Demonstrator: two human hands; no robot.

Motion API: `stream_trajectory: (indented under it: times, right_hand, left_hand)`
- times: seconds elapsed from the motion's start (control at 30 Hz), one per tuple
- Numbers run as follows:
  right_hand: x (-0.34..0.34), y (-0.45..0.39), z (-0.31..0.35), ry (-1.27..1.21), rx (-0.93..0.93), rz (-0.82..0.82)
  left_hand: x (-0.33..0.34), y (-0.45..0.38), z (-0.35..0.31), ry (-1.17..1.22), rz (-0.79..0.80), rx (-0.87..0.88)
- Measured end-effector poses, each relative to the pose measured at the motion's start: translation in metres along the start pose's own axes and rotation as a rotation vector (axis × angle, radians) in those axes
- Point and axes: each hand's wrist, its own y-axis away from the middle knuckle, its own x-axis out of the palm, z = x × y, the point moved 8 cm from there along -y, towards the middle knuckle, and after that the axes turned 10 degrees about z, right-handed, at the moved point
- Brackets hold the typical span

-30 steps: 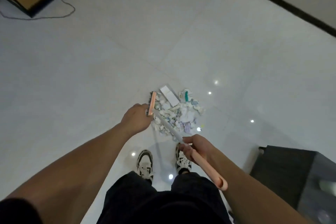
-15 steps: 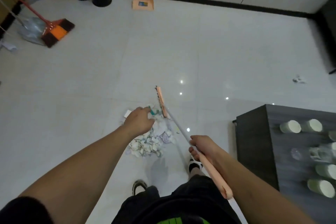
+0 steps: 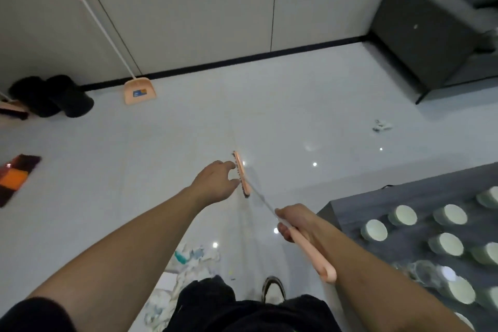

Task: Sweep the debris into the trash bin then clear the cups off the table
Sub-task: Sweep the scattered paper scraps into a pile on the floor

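My right hand (image 3: 295, 221) grips the handle of a peach-coloured broom, whose head (image 3: 241, 174) hangs above the floor in front of me. My left hand (image 3: 215, 180) is stretched out beside the broom head, its fingertips at the bristles. A pile of paper debris (image 3: 188, 261) lies on the floor by my feet, partly hidden by my left arm and legs. A loose scrap of debris (image 3: 381, 125) lies far right on the floor. Several pale cups (image 3: 374, 229) stand on the dark grey table (image 3: 347, 205) at the right.
A peach dustpan (image 3: 138, 90) with a long handle leans on the wall at back left. Two black bins (image 3: 64, 98) stand left of it. An orange and brown broom head (image 3: 16, 176) lies at the left edge. A dark sofa (image 3: 420, 32) fills the back right corner.
The view has tilted up towards the wall. The broom head has lifted away from the debris pile, which now lies near my feet. My left hand has followed the broom head.
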Motion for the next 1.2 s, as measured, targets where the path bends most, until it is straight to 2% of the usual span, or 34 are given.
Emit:
stream_trajectory:
  times: [0.27,0.47,0.6,0.8,0.97,1.2]
  right_hand:
    - [-0.104,-0.009,0.109,-0.245,-0.096,-0.147]
    - [-0.195,-0.044,0.195,-0.376,-0.129,-0.299]
    - [-0.23,-0.061,0.253,-0.459,-0.095,-0.413]
    - [-0.279,-0.071,0.351,-0.775,-0.133,-0.418]
    - [-0.34,-0.1,0.406,-0.951,-0.229,-0.388]
    - [-0.503,-0.165,0.487,-1.114,-0.295,-0.339]
  left_hand:
    - [-0.073,-0.144,-0.131,-0.143,0.054,0.192]
    - [-0.108,-0.291,-0.22,-0.239,0.157,0.354]
    - [-0.144,-0.362,-0.263,-0.254,0.235,0.46]
    - [-0.2,-0.48,-0.319,-0.394,0.282,0.492]
    - [-0.192,-0.565,-0.394,-0.534,0.381,0.538]
    - [-0.163,-0.682,-0.548,-0.641,0.432,0.593]
